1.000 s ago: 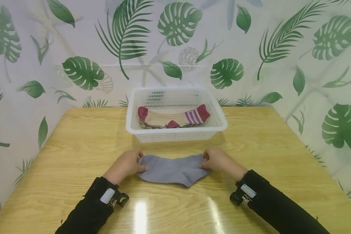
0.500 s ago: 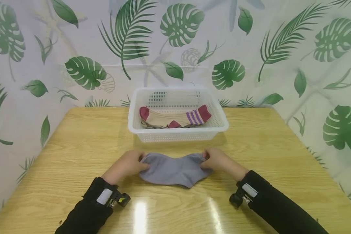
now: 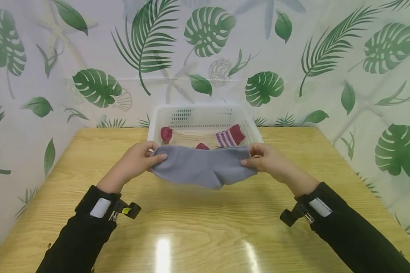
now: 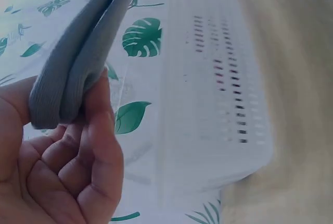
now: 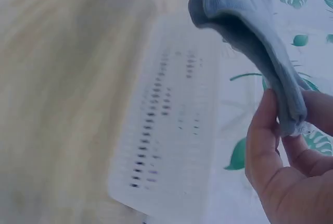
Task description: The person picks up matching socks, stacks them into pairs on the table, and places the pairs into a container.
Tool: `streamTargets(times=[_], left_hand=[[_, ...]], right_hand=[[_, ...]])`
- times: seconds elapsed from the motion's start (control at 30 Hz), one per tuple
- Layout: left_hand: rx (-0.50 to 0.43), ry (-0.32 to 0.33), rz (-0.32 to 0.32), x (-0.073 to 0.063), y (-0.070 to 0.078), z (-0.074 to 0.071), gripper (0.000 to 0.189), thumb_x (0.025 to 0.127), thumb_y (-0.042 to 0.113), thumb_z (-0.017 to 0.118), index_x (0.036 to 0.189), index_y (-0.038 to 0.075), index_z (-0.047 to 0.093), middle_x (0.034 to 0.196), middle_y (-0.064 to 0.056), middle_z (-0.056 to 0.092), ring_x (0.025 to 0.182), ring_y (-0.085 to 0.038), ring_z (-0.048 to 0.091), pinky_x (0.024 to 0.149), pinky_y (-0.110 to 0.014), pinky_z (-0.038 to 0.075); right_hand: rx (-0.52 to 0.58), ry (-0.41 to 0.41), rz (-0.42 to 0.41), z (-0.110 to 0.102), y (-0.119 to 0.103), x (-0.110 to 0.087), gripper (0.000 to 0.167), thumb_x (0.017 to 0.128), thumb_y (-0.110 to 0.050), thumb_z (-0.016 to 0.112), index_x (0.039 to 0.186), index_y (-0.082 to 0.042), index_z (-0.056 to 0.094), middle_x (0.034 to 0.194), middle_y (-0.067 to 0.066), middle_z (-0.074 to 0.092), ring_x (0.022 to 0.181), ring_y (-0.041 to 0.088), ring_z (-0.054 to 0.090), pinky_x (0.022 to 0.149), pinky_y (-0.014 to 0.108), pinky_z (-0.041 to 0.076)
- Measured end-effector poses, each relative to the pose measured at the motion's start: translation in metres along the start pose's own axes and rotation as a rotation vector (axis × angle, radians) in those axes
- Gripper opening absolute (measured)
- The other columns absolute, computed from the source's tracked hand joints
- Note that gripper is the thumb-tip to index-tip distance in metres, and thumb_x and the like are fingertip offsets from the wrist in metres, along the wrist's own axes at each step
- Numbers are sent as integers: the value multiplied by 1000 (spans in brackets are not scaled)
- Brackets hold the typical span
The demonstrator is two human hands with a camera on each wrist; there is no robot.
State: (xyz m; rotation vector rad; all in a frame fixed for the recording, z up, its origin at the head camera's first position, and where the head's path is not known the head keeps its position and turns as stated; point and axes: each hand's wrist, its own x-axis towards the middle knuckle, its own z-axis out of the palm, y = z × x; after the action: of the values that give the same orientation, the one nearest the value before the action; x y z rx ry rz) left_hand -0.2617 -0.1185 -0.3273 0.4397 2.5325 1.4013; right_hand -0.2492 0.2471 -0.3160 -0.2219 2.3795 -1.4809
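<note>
A grey-blue sock (image 3: pixel 198 165), stretched sideways, hangs above the table in front of the basket. My left hand (image 3: pixel 136 161) pinches its left end between thumb and fingers, while my right hand (image 3: pixel 268 161) pinches the right end. In the left wrist view the sock (image 4: pixel 78 57) shows as folded layers, with the thumb on one side and fingers on the other. The right wrist view shows the sock (image 5: pixel 260 41) in layers too, its heel bulging. In the head view it overlaps the front rim of the white basket (image 3: pixel 152 131).
Inside the basket lie beige socks (image 3: pixel 191 138) with maroon toes and heels and purple stripes. The basket stands at the back of the wooden table (image 3: pixel 205 220), close to a leaf-patterned cloth (image 3: pixel 205 64) behind it.
Both hands have lifted the grey-blue sock off the table and moved it forward, up to the basket's front edge. The basket and the socks in it stay put.
</note>
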Motion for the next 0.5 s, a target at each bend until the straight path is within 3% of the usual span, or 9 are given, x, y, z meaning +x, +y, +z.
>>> streamTargets(times=[0.2, 0.33, 0.37, 0.5], left_hand=[[-4, 86, -67, 40, 19, -19, 27, 98, 21, 58, 111, -2, 55, 99, -12, 63, 81, -18, 61, 75, -29, 55], [-23, 206, -130, 76, 23, -19, 34, 99, 22, 56, 121, -3, 50, 113, -17, 57, 88, -21, 59, 76, -27, 54], [-42, 244, -154, 85, 22, -17, 32, 99, 20, 55, 120, -3, 49, 111, -15, 55, 86, -20, 58, 73, -26, 53], [-121, 329, -243, 110, 10, -2, 12, 94, 9, 48, 86, 1, 49, 80, -6, 50, 62, -13, 53, 55, -21, 47]], right_hand=[[10, 142, 7, -20, -30, 37, 20, 95, -7, 60, 106, 0, 45, 87, 4, 51, 72, 9, 53, 65, 23, 51], [34, 266, 15, -23, -35, 72, 30, 97, -9, 58, 118, 1, 38, 95, 12, 58, 69, 10, 59, 67, 26, 56], [35, 296, 28, -22, -34, 81, 32, 97, -9, 57, 120, 1, 36, 97, 13, 57, 69, 10, 59, 68, 26, 56], [5, 383, 82, -10, -23, 111, 29, 98, -5, 51, 121, -1, 34, 102, 13, 49, 74, 14, 55, 65, 25, 52]])
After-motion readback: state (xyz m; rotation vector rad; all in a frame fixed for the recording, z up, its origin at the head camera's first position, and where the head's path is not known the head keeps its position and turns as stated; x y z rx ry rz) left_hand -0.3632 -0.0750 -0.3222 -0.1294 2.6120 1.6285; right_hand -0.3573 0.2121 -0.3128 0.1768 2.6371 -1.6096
